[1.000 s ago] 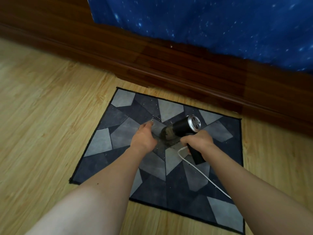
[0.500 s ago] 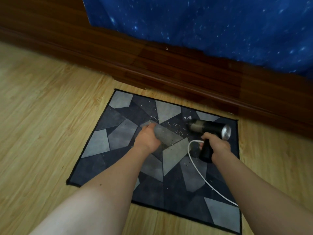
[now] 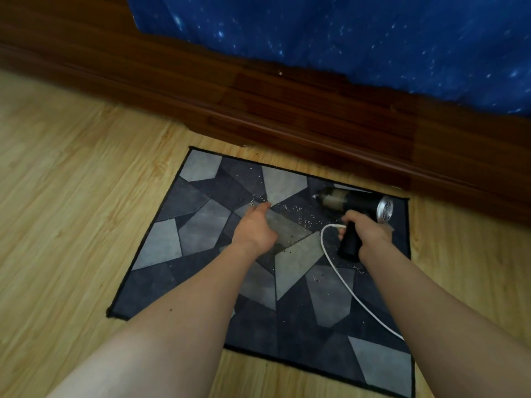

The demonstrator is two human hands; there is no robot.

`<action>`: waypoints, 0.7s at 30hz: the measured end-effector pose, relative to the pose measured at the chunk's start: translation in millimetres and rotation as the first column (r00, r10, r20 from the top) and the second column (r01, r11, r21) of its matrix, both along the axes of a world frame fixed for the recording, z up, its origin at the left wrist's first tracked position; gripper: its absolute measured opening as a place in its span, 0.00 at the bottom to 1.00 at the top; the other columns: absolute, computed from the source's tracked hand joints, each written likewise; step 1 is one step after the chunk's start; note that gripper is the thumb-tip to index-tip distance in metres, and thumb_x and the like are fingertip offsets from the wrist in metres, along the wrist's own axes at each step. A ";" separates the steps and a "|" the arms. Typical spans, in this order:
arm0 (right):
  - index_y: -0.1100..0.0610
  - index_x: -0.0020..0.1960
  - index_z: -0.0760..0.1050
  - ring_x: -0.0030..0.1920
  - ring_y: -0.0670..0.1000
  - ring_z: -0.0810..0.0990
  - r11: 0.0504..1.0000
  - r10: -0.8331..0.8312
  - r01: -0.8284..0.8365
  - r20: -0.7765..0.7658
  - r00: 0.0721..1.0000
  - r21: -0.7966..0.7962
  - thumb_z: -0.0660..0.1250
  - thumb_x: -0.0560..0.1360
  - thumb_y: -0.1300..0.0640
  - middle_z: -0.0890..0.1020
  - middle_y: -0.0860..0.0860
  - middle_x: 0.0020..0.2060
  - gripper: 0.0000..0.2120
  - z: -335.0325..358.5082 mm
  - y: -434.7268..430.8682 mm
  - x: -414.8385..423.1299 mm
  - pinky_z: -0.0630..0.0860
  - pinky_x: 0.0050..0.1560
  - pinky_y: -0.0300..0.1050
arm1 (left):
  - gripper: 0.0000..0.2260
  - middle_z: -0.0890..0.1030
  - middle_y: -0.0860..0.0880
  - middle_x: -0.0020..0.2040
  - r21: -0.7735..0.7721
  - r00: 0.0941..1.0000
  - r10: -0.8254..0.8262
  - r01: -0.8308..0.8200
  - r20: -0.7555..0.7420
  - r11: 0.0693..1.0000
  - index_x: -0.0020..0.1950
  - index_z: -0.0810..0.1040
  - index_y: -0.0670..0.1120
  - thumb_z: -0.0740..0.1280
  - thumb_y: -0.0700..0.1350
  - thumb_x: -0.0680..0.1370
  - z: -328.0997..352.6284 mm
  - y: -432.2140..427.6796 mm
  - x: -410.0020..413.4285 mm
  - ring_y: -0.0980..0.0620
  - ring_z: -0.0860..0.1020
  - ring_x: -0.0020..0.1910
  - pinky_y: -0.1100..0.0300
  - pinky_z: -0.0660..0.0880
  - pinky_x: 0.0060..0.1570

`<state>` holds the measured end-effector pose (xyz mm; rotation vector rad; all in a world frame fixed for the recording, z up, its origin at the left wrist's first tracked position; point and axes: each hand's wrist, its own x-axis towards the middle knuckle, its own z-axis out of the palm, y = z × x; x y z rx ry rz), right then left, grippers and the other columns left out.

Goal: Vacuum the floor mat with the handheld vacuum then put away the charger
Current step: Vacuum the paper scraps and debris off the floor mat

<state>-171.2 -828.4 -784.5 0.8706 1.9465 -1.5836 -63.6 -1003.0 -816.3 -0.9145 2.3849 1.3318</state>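
Pointing left, vac [image 3: 355,201] axis runs sideways over mat [image 3: 198,225].

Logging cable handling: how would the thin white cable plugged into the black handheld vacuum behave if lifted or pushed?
The thin white cable is probably floppy: it curves loosely from the handle of the black handheld vacuum across the grey patterned mat. Being thin, it is likely light and should trail after the vacuum gripped by the right hand.

Left hand [image 3: 254,228] — right hand [image 3: 369,234] — bare.
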 end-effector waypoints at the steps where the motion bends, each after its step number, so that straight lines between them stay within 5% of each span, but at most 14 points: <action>1: 0.62 0.42 0.69 0.27 0.53 0.76 1.000 -0.012 0.012 -0.006 1.000 -0.004 0.72 0.68 0.68 0.78 0.60 0.32 0.11 -0.6 -0.5 0.0 0.77 0.29 0.47 | 0.32 0.69 0.44 0.70 0.002 1.000 -0.001 0.001 -0.001 1.000 0.75 0.62 0.48 0.68 0.38 0.72 -0.6 0.2 -0.1 0.44 0.72 0.66 0.50 0.71 0.65; 10: 0.67 0.59 0.74 0.22 0.51 0.76 0.998 0.055 -0.053 0.040 0.998 -0.045 0.71 0.68 0.67 0.78 0.59 0.32 0.20 -1.3 3.1 -1.6 0.75 0.21 0.40 | 0.32 0.70 0.44 0.69 -0.025 1.000 0.002 -0.002 0.007 1.000 0.75 0.63 0.48 0.68 0.37 0.72 -2.1 0.4 -0.3 0.44 0.72 0.65 0.51 0.71 0.65; 21: 0.67 0.59 0.76 0.26 0.53 0.77 1.000 -0.002 0.002 0.000 1.000 -0.028 0.72 0.67 0.68 0.81 0.60 0.36 0.20 -0.7 7.2 -2.1 0.76 0.23 0.42 | 0.31 0.67 0.44 0.71 -0.062 1.000 -0.017 0.018 0.013 0.998 0.75 0.61 0.49 0.66 0.37 0.74 3.8 4.5 2.1 0.44 0.69 0.68 0.53 0.69 0.66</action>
